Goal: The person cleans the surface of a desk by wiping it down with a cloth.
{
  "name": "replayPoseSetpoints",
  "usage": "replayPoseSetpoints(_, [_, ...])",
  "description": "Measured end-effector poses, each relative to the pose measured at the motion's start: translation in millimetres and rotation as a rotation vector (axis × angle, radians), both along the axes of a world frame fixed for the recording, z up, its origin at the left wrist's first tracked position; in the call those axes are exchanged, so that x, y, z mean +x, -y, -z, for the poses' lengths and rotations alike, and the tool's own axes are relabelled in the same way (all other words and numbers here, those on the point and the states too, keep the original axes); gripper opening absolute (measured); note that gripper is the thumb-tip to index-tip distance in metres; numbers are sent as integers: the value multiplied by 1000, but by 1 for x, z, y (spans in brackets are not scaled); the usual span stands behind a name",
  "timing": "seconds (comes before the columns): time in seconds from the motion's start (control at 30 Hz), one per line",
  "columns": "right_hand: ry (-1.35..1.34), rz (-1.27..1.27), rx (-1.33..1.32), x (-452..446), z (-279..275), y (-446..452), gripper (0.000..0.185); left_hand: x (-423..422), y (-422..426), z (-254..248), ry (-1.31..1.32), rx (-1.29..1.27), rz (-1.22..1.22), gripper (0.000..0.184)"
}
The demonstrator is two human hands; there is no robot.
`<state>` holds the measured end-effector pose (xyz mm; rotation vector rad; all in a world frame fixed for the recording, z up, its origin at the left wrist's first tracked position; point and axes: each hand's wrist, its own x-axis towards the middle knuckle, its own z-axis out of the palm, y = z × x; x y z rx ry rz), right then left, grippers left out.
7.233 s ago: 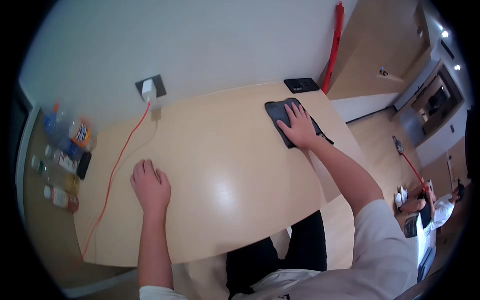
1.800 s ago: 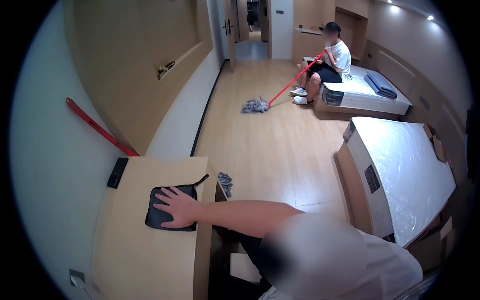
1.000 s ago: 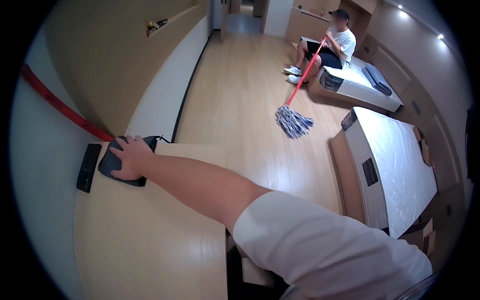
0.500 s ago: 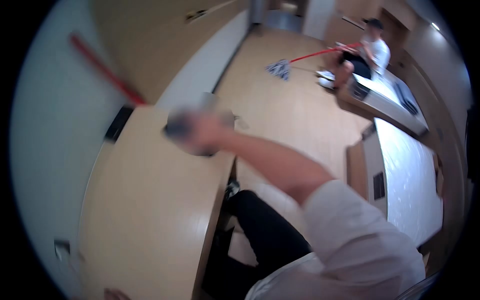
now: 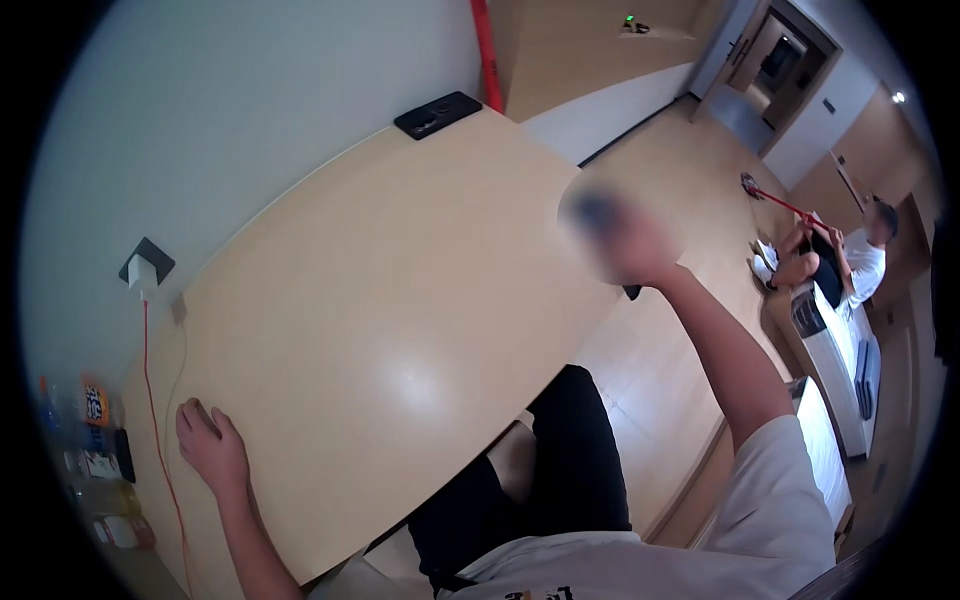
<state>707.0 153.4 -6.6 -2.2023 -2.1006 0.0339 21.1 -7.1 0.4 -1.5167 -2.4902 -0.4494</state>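
Note:
My right hand (image 5: 635, 245) is stretched out at the table's right edge. It is blurred, with a dark patch at its top and a dark corner showing below; it seems closed round a dark thing whose kind I cannot make out. My left hand (image 5: 212, 440) rests on the left part of the light wooden table (image 5: 370, 290), fingers loosely bent, thumb apart, nothing visible in it. A red cable (image 5: 150, 385) runs down beside that hand from a white charger (image 5: 146, 270) in the wall socket. A black phone (image 5: 437, 115) lies at the far table edge.
Several bottles (image 5: 95, 410) stand at the far left. A red pole (image 5: 485, 55) leans by the wall. Across the room a person (image 5: 862, 265) sits on a mattress (image 5: 850, 380), holding a red-handled mop (image 5: 778, 199). A doorway (image 5: 770, 75) is at the back.
The view has swung so that the table fills more of it, with my left hand, the cable and bottles now showing. My right arm appears farther right in the picture. The person's mop points farther back.

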Motion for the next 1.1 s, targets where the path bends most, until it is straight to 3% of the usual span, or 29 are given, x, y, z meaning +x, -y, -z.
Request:
replayPoseSetpoints(0.13, [-2, -113, 63, -22, 10, -56, 88, -10, 1, 9, -130, 114, 93, 34])
replayPoseSetpoints(0.33, [35, -225, 64, -81, 11, -157, 88, 4, 2, -11, 2, 3, 21, 39])
replayPoseSetpoints(0.43, [67, -212, 38, -106, 9, -201, 89, -8, 5, -5, -17, 39, 108, 38])
replayPoseSetpoints(0.53, [27, -231, 40, -144, 6, -211, 90, 2, 3, -13, -10, 34, 91, 37])
replayPoseSetpoints(0.7, [-13, -482, 195, -273, -14, -131, 86, 2, 1, -10, -15, 52, 57, 38])
replayPoseSetpoints(0.77, [-173, -663, 327, -340, -3, -82, 81, -1, 1, -9, -7, 57, 69, 38])
replayPoseSetpoints(0.83, [-307, -810, 233, -406, -5, -11, 84, -5, 2, -5, -1, 74, 69, 36])
replayPoseSetpoints(0.9, [-239, -997, -6, -446, -27, 62, 83, -17, 2, -1, 59, 107, 91, 35])
replayPoseSetpoints(1.03, [-297, -1035, 10, -452, -29, 105, 78, -44, 10, 5, 218, 99, 183, 42])
replayPoseSetpoints(1.1, [-399, -942, 49, -415, -19, 77, 75, -33, 21, -7, 93, 15, 254, 47])
